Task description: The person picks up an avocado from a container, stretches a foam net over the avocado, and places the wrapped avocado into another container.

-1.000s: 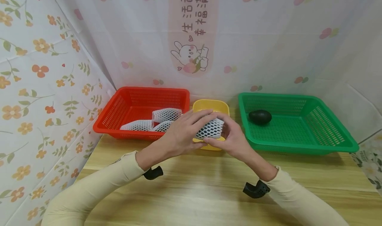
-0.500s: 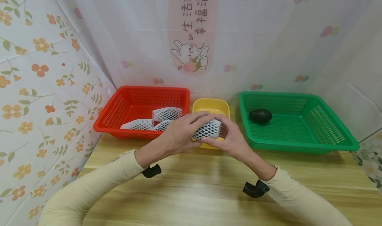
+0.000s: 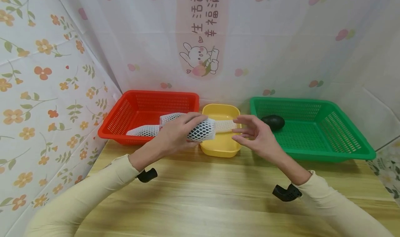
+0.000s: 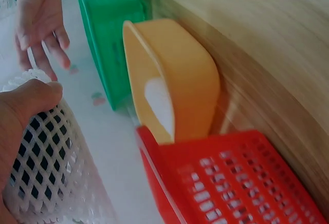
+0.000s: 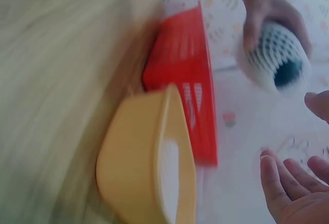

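Note:
My left hand [image 3: 173, 134] grips a dark avocado in a white foam net sleeve [image 3: 202, 130], held in the air between the red basket and the yellow box. In the right wrist view, dark fruit shows through the open end of the sleeve [image 5: 280, 54]. My right hand [image 3: 258, 137] is apart from it, fingers spread and holding nothing, by the yellow box's right side. A flat white foam net [image 3: 225, 125] lies in the yellow box [image 3: 221, 149]. Behind my right hand, a bare dark avocado [image 3: 275, 121] lies in the green basket [image 3: 312, 136].
The red basket [image 3: 123, 120] stands at the left with several net-wrapped fruits [image 3: 143, 130] in it, partly hidden by my left hand. All containers stand in a row on the wooden table [image 3: 203, 195], before a patterned cloth backdrop [image 3: 281, 56].
Both hands were around the netted avocado. The right hand has let go and moved right; the left hand has carried the avocado left, uncovering the yellow box and its net.

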`<act>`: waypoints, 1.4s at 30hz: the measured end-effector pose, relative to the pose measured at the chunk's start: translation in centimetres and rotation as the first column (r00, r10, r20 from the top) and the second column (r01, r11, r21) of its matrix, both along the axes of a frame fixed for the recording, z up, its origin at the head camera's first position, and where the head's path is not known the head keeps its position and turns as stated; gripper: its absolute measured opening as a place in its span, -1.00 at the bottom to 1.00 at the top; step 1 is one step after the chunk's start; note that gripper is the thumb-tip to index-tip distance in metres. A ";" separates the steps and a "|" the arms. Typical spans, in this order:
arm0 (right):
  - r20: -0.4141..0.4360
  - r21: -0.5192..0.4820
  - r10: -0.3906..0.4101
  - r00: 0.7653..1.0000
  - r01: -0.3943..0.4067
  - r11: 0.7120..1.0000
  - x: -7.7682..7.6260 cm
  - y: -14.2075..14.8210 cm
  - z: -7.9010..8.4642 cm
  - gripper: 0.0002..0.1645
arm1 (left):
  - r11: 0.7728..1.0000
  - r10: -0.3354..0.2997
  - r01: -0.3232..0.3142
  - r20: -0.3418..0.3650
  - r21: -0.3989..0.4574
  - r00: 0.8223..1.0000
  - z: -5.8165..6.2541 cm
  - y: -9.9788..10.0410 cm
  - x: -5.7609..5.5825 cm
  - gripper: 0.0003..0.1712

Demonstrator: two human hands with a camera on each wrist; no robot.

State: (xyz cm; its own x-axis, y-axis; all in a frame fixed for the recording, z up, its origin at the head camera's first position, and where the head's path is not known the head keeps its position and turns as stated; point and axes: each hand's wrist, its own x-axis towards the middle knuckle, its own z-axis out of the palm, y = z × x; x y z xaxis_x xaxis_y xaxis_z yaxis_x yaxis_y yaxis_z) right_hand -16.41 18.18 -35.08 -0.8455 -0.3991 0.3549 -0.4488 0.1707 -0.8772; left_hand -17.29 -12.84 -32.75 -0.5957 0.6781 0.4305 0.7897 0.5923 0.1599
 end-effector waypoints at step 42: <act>-0.111 0.630 -0.194 0.975 0.220 0.745 -5.0 13.4 2.5 -0.47 | 0.964 0.265 -0.257 0.261 -0.063 0.928 1.5 -10.3 -4.8 -0.11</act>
